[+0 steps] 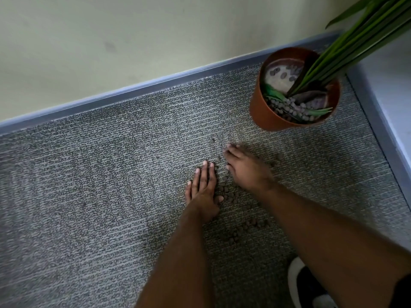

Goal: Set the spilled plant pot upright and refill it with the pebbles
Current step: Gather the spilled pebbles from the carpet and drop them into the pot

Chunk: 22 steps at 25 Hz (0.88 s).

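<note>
Floor was grey speckled carpet with a fine horizontal weave, filling most of the view from the near edge to the far wall. Far wall was plain pale greenish-cream, met at its base by a blue-grey skirting strip running diagonally, lower at left and higher at right. At right, a pale blue-white surface with a matching grey-blue edge bordered the carpet; lighting was dim and even.

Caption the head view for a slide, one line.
Both hands, left and right, rake spilled pebbles together on carpet beside the upright pot.
</note>
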{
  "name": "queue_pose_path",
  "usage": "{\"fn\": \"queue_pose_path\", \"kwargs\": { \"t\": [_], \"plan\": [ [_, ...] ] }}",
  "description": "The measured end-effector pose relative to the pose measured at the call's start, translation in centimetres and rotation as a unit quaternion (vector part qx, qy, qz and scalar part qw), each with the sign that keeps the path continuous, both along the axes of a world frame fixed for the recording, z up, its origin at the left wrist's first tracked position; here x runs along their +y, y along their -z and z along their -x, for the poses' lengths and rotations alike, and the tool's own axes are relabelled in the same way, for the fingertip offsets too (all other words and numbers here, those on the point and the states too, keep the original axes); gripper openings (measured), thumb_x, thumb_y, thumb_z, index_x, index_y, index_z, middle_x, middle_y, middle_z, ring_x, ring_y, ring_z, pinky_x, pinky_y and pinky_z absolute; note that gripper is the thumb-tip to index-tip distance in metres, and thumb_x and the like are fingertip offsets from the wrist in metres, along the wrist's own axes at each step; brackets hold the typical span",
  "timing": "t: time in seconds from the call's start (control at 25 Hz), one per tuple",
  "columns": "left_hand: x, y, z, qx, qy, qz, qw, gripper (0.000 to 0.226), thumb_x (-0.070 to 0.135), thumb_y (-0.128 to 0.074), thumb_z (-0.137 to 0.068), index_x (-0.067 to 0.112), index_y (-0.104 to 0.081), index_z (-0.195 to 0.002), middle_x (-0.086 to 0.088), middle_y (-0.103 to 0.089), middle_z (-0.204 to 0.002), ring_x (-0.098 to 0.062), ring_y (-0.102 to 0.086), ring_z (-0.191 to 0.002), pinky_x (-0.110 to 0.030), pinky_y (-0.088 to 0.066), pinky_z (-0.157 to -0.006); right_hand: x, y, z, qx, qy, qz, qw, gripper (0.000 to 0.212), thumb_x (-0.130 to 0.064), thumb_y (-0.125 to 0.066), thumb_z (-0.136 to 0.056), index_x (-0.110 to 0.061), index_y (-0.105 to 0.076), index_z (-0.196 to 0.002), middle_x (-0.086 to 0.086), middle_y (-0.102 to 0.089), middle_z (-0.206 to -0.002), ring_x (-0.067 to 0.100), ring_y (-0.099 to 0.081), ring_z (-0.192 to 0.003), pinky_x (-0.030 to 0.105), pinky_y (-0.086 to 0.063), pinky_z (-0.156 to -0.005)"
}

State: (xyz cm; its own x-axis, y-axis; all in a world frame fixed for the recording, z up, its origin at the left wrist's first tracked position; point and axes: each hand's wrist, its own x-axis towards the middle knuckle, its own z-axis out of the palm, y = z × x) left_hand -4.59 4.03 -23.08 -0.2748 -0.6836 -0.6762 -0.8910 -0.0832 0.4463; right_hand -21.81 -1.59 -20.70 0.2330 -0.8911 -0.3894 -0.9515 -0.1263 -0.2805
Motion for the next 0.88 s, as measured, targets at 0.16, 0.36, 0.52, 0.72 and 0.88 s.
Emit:
{"fn": "queue_pose_path", "kwargs": {
  "t": [0.16,0.36,0.52,0.72,0.88],
  "plan": [
    [0.2,0.1,0.1,-0.003,-0.004,0.014,1.0,0.103,0.034,-0.058,-0.095,0.043,0.027,-0.153,0.024,0.045,-0.153,-0.006,0.037,-0.145,-0.042,0.01,-0.121,2.8,-0.3,0.9,0.051,0.021,0.011,0.998,0.031,-0.012,-0.059,-0.092,-0.014,-0.062,-0.123,0.008,-0.054,-0.134,0.031,-0.055,-0.122,0.041,-0.052,-0.091],
    [0.3,0.3,-0.9,0.006,-0.005,0.056,0.998,0.097,0.044,-0.059,-0.095,0.048,0.015,-0.156,0.031,0.036,-0.156,-0.003,0.024,-0.149,-0.043,0.004,-0.122,3.3,-1.8,0.8,0.07,0.012,-0.024,0.997,0.031,-0.004,-0.046,-0.096,-0.016,-0.056,-0.122,0.011,-0.053,-0.125,0.036,-0.065,-0.103,0.042,-0.053,-0.081],
    [0.9,-0.8,-0.7,-0.005,-0.061,0.142,0.988,0.077,0.021,-0.055,-0.1,0.041,-0.011,-0.161,0.027,0.005,-0.166,-0.011,-0.016,-0.152,-0.043,-0.025,-0.121,3.3,-2.2,0.7,0.036,0.043,-0.042,0.998,0.023,-0.003,-0.049,-0.094,-0.014,-0.061,-0.11,0.009,-0.062,-0.113,0.031,-0.066,-0.099,0.036,-0.051,-0.078],
    [0.7,-2.7,-0.7,-0.023,-0.142,0.158,0.977,0.072,0.001,-0.058,-0.093,0.038,-0.042,-0.152,0.02,-0.032,-0.161,-0.01,-0.045,-0.14,-0.04,-0.046,-0.111,2.7,-2.5,1.6,-0.094,0.183,0.033,0.978,0.004,-0.017,-0.061,-0.094,-0.014,-0.06,-0.091,0.004,-0.06,-0.095,0.02,-0.061,-0.084,0.03,-0.052,-0.067],
    [-2.5,-5.3,1.6,-0.015,-0.228,0.161,0.96,0.049,0.004,-0.052,-0.098,0.033,-0.048,-0.138,0.001,-0.066,-0.13,-0.02,-0.068,-0.102,-0.04,-0.059,-0.089,-0.2,-6.4,1.2,-0.207,0.241,0.224,0.921,0.004,-0.014,-0.067,-0.093,-0.013,-0.067,-0.096,0.003,-0.062,-0.096,0.015,-0.061,-0.078,0.024,-0.053,-0.061]
  ]
}}
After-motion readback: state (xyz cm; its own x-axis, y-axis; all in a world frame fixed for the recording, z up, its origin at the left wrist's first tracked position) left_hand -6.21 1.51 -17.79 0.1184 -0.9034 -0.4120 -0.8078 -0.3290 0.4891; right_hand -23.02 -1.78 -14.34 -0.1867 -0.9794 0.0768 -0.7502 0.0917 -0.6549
